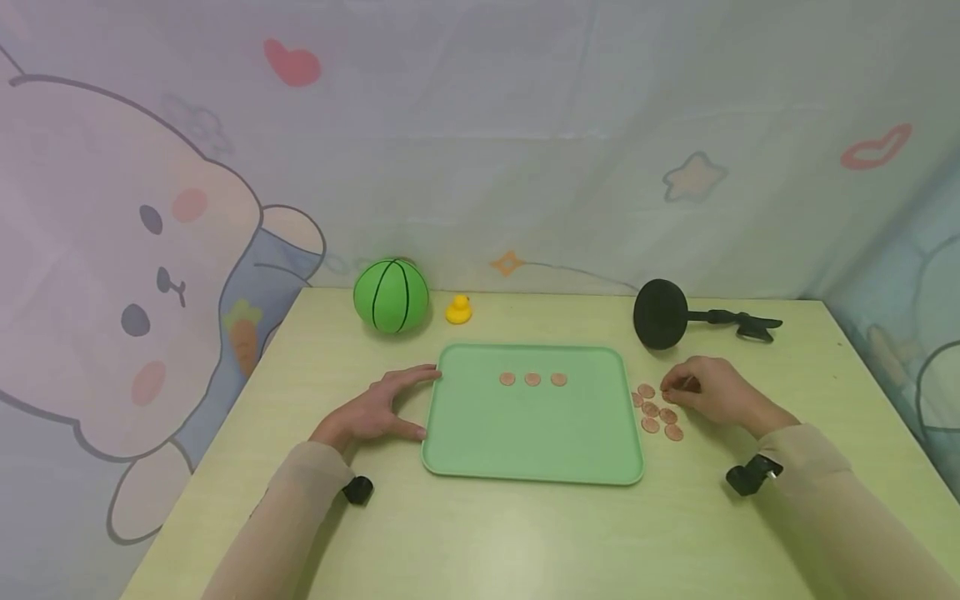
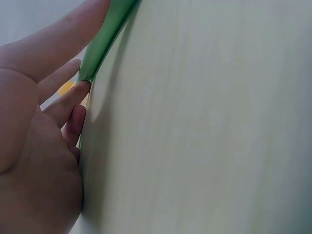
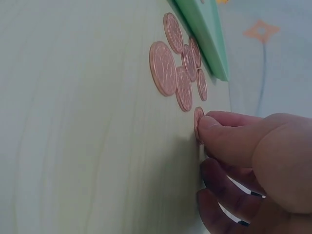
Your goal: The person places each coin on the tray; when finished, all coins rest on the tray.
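A light green tray (image 1: 534, 433) lies on the table, with three copper coins (image 1: 532, 379) in a row on its upper part. At the tray's left edge is my left hand (image 1: 378, 408), its thumb and fingers spread apart and their tips touching the rim. Several more copper coins (image 1: 650, 409) lie in a loose cluster just off the tray's right side. Beside them, my right hand (image 1: 712, 390) pinches one coin (image 3: 198, 123) between thumb and index finger, low over the tabletop. The other fingers of that hand are loosely bent.
Behind the tray stand a green ball (image 1: 391, 296) with black lines and a yellow rubber duck (image 1: 459, 310). A black stand with a round base (image 1: 660, 314) lies on its side at the back right. A printed cloth (image 1: 480, 167) hangs behind the table.
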A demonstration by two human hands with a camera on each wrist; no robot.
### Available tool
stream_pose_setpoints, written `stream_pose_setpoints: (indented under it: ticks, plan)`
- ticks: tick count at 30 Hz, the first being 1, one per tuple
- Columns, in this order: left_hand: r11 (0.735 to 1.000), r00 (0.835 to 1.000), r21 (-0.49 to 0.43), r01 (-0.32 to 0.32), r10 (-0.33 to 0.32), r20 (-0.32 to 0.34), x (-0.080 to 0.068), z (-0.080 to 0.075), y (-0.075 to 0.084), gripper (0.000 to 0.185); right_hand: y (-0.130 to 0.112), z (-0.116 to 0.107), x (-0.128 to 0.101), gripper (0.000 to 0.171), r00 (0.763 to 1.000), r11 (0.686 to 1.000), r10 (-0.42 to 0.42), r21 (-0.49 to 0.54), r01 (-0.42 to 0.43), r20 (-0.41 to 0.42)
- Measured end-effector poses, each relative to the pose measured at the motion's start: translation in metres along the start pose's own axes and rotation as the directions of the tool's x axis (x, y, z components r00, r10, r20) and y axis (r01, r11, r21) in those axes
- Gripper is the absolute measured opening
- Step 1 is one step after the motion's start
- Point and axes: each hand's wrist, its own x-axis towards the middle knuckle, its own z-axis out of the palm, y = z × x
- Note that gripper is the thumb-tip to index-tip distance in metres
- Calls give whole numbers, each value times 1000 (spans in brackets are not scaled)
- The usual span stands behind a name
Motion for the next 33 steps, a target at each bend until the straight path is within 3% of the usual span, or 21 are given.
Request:
stream_pose_setpoints:
  ticks: [12,27,33]
  plan:
    - [1000,1000,5,2,-2,2,-1,0,1,98,2,-5,-5,10,999,999,-34,-37,35,18]
    - [1000,1000,2,-1,1,-6,-1,0,2,98,3,-11,3,5,992,997,15,-77,-5,122]
    - [1000,1000,-6,0,0,-5,-1,0,2,99,1,-9,3,6,993,996,19,-89,-9,118]
